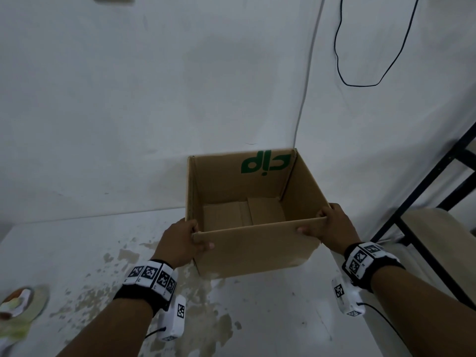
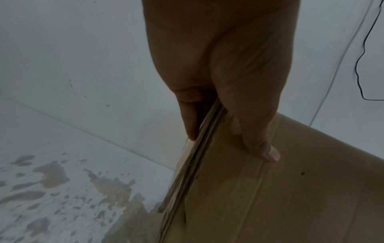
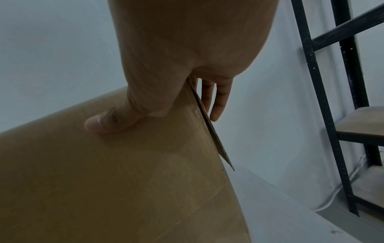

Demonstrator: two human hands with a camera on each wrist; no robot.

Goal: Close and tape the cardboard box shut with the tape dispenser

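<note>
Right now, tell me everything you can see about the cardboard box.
The cardboard box is plain brown corrugated board, open at the top, with green upside-down lettering inside its far wall. Flaps lie flat on its bottom; nothing else shows inside. It sits by the wall on a white, stained table. The left hand and right hand pinch the near flap's two ends, thumbs on its outer face.
</note>
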